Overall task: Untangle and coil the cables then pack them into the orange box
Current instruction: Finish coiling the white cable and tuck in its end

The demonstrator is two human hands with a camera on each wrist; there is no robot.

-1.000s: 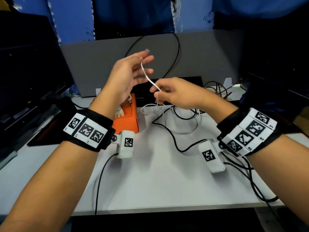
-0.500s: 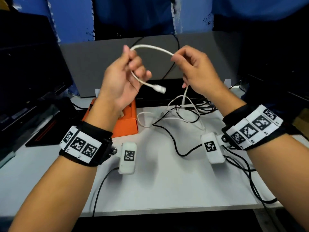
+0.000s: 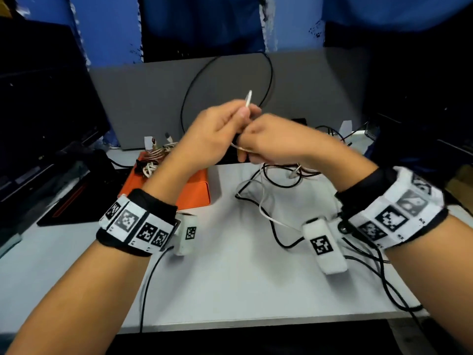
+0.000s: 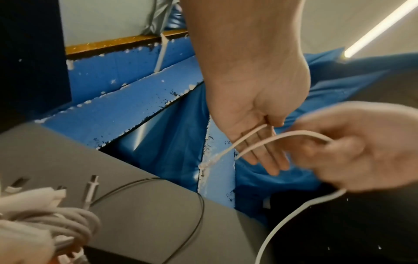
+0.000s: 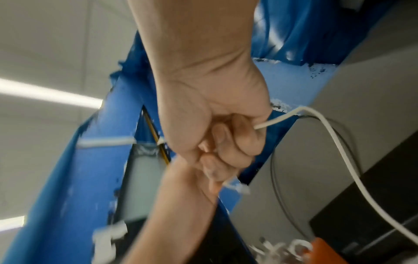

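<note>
The thin white round-sheathed cable (image 3: 265, 210) is raised above the desk between both hands, its plug end (image 3: 248, 98) standing up just past the left thumb. The left hand (image 3: 217, 134) pinches it near that end; the right hand (image 3: 275, 142) is fisted round the next stretch, and the two hands touch. The slack drops from under the right hand to the white desk surface (image 3: 230, 278), where it lies among thin black cables (image 3: 279, 180).

Judgement: a first loop is being formed. Even loops laid into the left hand, with slack fed slowly from the right, should keep the black cables from being dragged up.

The open orange rectangular box (image 3: 195, 190) sits beyond the left wrist, which covers part of it, with coiled cables (image 3: 156, 160) inside. How many turns are made cannot be told; the fingers hide the loop. The wrist views are blurred.
</note>
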